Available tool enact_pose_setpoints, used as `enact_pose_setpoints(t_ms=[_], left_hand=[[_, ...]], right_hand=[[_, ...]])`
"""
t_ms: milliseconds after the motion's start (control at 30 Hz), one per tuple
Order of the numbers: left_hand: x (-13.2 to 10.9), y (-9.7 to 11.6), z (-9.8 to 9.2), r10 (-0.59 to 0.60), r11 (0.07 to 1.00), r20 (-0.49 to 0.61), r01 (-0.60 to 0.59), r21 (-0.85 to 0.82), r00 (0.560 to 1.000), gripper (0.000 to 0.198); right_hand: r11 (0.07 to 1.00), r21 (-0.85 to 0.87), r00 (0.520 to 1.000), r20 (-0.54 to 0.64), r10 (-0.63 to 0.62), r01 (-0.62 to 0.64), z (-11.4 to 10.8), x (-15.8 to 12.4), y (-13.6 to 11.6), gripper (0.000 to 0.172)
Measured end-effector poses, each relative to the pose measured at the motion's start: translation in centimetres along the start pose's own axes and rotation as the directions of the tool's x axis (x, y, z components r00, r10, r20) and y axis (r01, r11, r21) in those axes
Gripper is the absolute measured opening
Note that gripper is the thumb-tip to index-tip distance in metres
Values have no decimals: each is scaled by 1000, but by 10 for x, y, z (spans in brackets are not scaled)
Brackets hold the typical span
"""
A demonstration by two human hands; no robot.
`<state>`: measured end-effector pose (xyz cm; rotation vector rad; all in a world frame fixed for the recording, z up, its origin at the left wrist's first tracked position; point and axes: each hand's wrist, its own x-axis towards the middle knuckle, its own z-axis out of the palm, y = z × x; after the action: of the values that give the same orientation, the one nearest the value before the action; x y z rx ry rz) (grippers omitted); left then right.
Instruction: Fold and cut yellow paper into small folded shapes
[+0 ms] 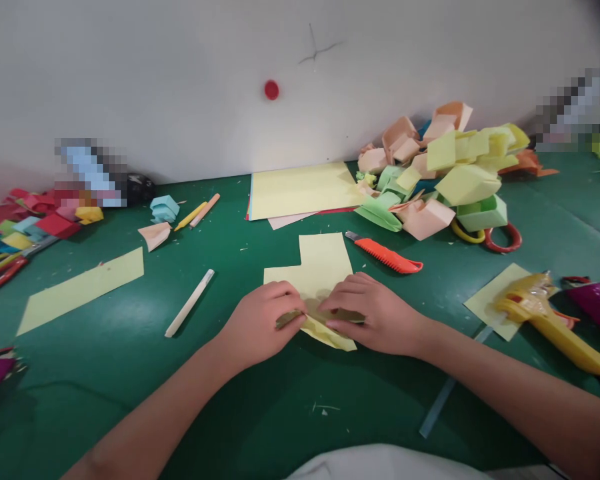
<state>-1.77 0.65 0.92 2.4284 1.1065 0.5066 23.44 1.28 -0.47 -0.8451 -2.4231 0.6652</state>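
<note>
A pale yellow cut paper piece (321, 267) lies on the green table (260, 407) in front of me. My left hand (261, 323) curls its fingers over the paper's near edge and pinches a fold there. My right hand (369, 312) lies on the same fold from the right, fingers pressed together and flat on the paper. The two hands nearly touch at the fold. The paper's near part is partly hidden under my fingers.
An orange utility knife (385, 254) lies just behind the paper. A white stick (189, 303) and a yellow strip (83, 289) lie left. Stacked yellow sheets (300, 190), a pile of folded paper boxes (445, 173), scissors (500, 237) and a yellow glue gun (550, 317) stand back and right.
</note>
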Motion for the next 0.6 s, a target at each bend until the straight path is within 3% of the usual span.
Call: enact_pose_setpoints(t_ms=[133,300,467,600], left_hand=[[9,16,1,-68,998,-85,66,-23,994,9],[23,29,-3,-165,985,-76,160,-68,983,10],[39,28,1,-370,896,-134,315,-313,919,9],[50,23,13,-404,808,-120,292,-512,907,16]], right_hand=[[997,64,995,-98,-34,41,-4,-2,-6,18],[988,123,977,-182,113,-91,-6,-4,-9,13],[948,210,908,-298,294,-239,-5,0,-2,13],[925,250,848,-382,366,-287,-10,4,-1,12]])
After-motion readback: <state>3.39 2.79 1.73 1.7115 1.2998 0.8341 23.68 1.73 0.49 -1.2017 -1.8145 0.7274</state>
